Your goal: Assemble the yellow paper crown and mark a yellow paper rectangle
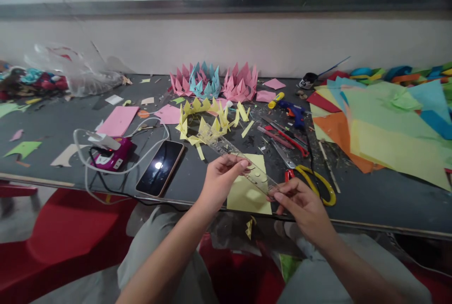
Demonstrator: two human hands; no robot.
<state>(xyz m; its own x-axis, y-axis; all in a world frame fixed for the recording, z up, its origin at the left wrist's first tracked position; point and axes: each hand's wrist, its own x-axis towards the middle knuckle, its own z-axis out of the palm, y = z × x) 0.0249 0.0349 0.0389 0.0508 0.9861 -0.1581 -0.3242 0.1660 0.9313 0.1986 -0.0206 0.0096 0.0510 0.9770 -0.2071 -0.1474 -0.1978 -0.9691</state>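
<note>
Between my two hands is a clear plastic ruler (pixel 259 175) with round cut-outs, slanting from upper left to lower right. My left hand (pixel 226 172) pinches it near its middle, thumb on top. At its lower right end, my right hand (pixel 300 202) has it between thumb and fingers. Beneath the ruler a yellow sheet of paper (pixel 247 198) lies at the table's front edge. The ruler's far end overlaps a ring of folded yellow paper points (pixel 183 127) in view. Yellow-handled scissors (pixel 330 193) lie just beyond my right hand.
A phone (pixel 160 167) and a purple power adapter (pixel 118 155) with cables lie at left. Pink and blue paper crowns (pixel 240 85) stand at the back. A blue glue gun (pixel 294 111) and red-handled scissors (pixel 300 146) lie right of centre, beside stacked coloured paper (pixel 388 139).
</note>
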